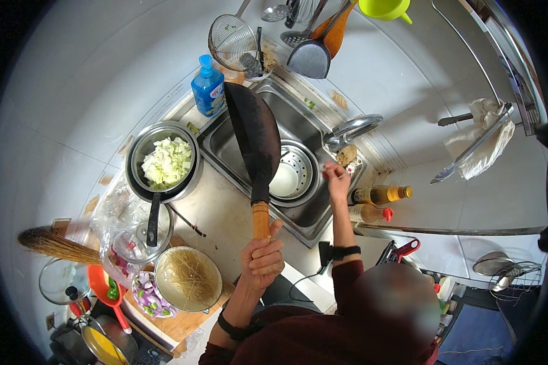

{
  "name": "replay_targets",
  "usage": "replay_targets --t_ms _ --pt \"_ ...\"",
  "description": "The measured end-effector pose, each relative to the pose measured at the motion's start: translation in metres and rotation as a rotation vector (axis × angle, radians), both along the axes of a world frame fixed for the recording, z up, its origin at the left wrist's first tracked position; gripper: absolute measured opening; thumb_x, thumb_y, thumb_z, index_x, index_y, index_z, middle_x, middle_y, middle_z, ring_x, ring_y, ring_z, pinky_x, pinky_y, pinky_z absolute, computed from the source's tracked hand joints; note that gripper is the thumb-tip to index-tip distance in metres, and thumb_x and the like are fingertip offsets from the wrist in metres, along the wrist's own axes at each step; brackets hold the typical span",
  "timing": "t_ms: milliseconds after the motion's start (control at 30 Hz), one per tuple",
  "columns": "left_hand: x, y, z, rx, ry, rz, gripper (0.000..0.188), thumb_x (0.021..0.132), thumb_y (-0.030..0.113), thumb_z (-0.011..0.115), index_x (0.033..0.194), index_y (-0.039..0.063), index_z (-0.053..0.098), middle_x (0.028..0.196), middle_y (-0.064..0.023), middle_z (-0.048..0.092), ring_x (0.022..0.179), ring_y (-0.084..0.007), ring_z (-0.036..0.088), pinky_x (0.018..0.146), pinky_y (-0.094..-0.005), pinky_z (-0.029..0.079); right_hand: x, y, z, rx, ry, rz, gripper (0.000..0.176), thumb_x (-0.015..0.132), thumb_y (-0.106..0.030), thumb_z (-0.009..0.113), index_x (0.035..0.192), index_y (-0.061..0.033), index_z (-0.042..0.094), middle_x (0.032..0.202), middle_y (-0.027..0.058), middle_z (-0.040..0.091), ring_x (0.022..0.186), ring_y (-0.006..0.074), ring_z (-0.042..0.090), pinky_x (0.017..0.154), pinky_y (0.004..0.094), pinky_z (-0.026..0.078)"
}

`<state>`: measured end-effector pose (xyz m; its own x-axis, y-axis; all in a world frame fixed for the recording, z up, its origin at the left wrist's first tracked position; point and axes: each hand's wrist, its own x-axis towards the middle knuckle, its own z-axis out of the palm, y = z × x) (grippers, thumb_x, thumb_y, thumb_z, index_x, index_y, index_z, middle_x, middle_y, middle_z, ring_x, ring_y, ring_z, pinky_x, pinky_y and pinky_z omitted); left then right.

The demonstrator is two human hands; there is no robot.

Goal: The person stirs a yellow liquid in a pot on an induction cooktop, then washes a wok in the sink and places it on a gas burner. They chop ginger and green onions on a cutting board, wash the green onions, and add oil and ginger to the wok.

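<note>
My left hand (262,260) grips the wooden handle of a dark wok (260,132). The wok is tipped on its side above the stainless steel sink (226,146), pointing away from me. My right hand (338,180) hangs over the sink's right side, fingers curled; whether they hold anything is unclear. Just past it are a chrome faucet (354,130) and a tan scrubber (347,155). In the sink sits a perforated metal strainer inside a round metal bowl (317,166), partly hidden by the wok.
Chopped pale vegetables (166,162) fill a bowl stacked in pans at left. Nearer are a pot of dry noodles (189,279), cut onions (150,296) and a red strainer (101,285). A blue soap bottle (208,89) and two sauce bottles (381,195) flank the sink. Utensils hang behind.
</note>
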<state>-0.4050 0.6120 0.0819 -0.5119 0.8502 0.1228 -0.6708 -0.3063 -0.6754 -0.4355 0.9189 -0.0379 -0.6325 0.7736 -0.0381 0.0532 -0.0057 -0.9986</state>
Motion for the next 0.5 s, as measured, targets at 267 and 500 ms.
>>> replay_targets --t_ms 267,500 --pt "0.013 -0.003 0.007 -0.007 -0.045 -0.061 0.036 0.099 0.005 0.039 0.132 -0.004 0.045 0.062 0.0002 0.045 0.044 -0.0039 0.046 0.036 -0.0159 0.042 0.043 -0.153 0.104 -0.597 -0.319 0.965 0.076 0.103 -0.056 0.026 0.124 0.0103 0.056 0.114 0.0215 0.066 0.103 0.0253 0.065 0.1 0.0376 0.047" --pt "0.03 0.001 0.011 0.005 0.032 -0.039 0.038 0.097 0.005 0.04 0.132 -0.008 0.047 0.062 0.0009 0.047 0.044 -0.0045 0.048 0.036 -0.0168 0.045 0.07 -0.181 0.14 -0.927 -0.088 0.882 0.065 0.101 -0.052 0.033 0.126 0.0043 0.054 0.117 0.0192 0.064 0.108 0.025 0.063 0.1 0.0369 0.046"
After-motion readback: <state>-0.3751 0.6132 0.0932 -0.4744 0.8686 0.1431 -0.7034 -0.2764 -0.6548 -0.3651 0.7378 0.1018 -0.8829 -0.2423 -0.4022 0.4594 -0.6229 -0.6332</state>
